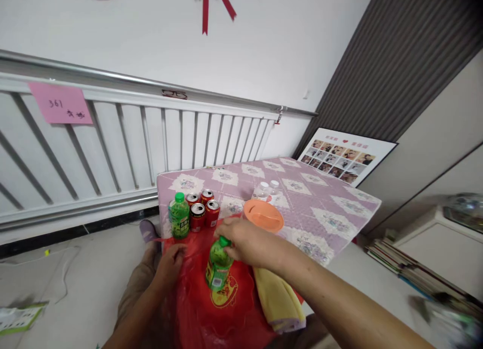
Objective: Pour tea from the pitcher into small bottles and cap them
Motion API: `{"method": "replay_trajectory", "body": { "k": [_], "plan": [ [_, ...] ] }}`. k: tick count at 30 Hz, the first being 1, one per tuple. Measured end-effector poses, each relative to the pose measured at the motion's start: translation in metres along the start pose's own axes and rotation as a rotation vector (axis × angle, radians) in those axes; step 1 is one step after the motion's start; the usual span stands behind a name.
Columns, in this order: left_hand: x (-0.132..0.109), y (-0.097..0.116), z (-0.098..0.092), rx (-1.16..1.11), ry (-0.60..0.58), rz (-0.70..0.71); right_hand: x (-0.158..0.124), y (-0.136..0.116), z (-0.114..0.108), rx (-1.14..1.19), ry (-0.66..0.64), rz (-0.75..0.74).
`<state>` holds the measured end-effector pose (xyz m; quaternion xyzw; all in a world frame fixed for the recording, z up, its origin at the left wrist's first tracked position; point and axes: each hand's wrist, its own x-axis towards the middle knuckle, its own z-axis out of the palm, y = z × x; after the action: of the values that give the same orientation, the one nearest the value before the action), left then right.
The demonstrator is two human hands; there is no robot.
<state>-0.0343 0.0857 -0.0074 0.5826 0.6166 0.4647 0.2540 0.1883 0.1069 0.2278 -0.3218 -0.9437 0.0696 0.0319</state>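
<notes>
My right hand (241,238) grips a green plastic bottle (218,268) by its capped neck, slightly tilted, above a red plastic bag (204,314) with a yellow print. At the bag's left edge, my left hand (171,262) has its fingers closed on the thin red plastic. Just beyond it stands a second green bottle (179,219), upright on the table. Several red drink cans (212,214) are grouped beside that bottle. An orange lidded container (263,215) sits past my right wrist, and a folded yellow cloth (277,298) lies below my right forearm.
A purple patterned cloth covers the table (332,208). Two clear bottles with white caps (264,188) stand behind the orange container. A white radiator (219,133) runs along the wall. On the right are a photo board (343,155) and stacked books or papers (415,276).
</notes>
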Motion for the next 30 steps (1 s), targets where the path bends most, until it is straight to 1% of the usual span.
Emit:
{"method": "replay_trajectory", "body": {
  "k": [3,5,6,7,9,12,14,18,20,22,25,30],
  "plan": [
    [-0.008,0.021,-0.005,-0.062,-0.016,0.002,-0.009,-0.001,0.015,0.007,-0.013,-0.033],
    [-0.017,0.037,0.001,-0.115,-0.044,0.024,-0.012,0.001,0.021,0.023,0.002,-0.044],
    [-0.022,0.046,0.007,-0.152,-0.074,0.048,-0.013,0.003,0.023,0.042,0.015,-0.047],
    [-0.026,0.055,0.013,-0.234,-0.094,0.077,-0.013,0.004,0.025,0.069,0.028,-0.046],
    [-0.033,0.073,0.028,-0.274,-0.113,0.102,-0.013,0.006,0.028,0.139,0.050,-0.032],
    [-0.036,0.097,0.049,-0.305,-0.047,0.053,-0.012,0.008,0.032,0.213,0.064,-0.005],
    [-0.034,0.106,0.060,-0.305,-0.012,0.028,-0.012,0.008,0.034,0.218,0.073,0.013],
    [-0.031,0.110,0.070,-0.285,0.038,0.023,-0.016,0.005,0.033,0.207,0.088,0.057],
    [-0.031,0.109,0.071,-0.284,0.030,0.040,-0.018,0.002,0.029,0.193,0.103,0.112],
    [-0.031,0.109,0.070,-0.288,0.012,0.045,-0.018,-0.001,0.024,0.127,0.107,0.197],
    [-0.032,0.109,0.069,-0.293,-0.009,0.051,-0.016,-0.007,0.016,-0.031,0.075,0.309],
    [-0.029,0.102,0.070,-0.342,-0.049,0.089,-0.011,-0.015,0.010,-0.175,0.003,0.382]
  ]
}}
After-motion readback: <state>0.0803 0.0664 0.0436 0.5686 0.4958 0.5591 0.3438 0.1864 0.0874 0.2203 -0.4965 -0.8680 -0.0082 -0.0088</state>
